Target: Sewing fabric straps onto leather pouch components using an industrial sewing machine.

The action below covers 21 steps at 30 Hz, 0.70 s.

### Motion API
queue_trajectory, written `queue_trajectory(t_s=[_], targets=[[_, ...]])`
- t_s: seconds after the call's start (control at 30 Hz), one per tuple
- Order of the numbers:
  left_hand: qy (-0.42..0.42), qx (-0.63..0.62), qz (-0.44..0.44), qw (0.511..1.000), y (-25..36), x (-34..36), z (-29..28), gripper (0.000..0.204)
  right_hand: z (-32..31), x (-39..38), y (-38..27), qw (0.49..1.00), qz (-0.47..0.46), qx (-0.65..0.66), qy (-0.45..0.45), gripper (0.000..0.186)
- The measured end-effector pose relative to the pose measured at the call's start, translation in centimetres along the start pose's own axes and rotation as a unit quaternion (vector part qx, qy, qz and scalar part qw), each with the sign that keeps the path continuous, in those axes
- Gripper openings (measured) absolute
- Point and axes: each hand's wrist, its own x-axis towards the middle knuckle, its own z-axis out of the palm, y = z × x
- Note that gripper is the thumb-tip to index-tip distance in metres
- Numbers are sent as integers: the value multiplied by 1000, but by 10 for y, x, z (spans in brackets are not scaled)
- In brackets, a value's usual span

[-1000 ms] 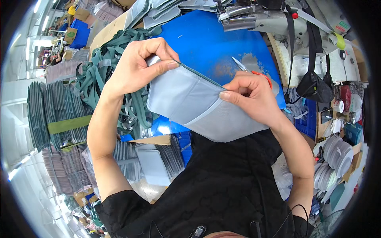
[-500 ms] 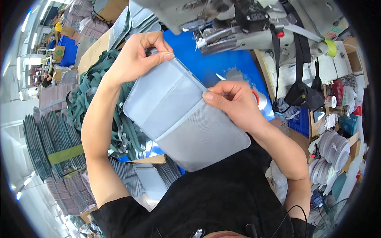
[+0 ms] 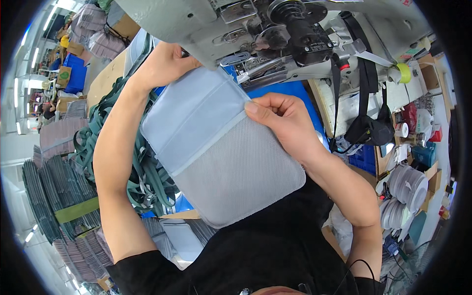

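A flat light grey-blue fabric panel [image 3: 196, 113] with rounded corners hangs between my hands, its lower part covered by a grey mesh pocket [image 3: 241, 169] with a pale binding strip along the top. My left hand [image 3: 164, 66] pinches the panel's far upper corner; some of its fingertips are hidden behind the sewing machine's edge and the panel. My right hand [image 3: 282, 118] pinches the right edge, thumb on top, close to the end of the binding strip. Just beyond the panel's far edge are the metal working parts of an industrial sewing machine [image 3: 265, 69].
Green webbing straps [image 3: 105, 123] lie heaped to the left, beside stacks of dark green panels [image 3: 59, 191]. Black straps [image 3: 364, 88] hang from the machine on the right. A blue work surface [image 3: 290, 96] shows beneath. Rolls of white tape [image 3: 408, 184] stand at the far right.
The panel and both hands have come closer to the sewing machine, which now fills more of the view. The panel lies flatter, with more of the mesh facing up. Both hands keep their pinch.
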Motion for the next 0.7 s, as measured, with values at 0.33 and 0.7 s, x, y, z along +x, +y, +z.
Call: queue_trajectory(t_s=[0.33,0.7], targets=[[20,95,79,992,-22,6,-3,32,2,8,-3,999,2,19,28,25],[12,209,153,966,-48,27,1,39,11,17,1,994,-40,66,82,29]])
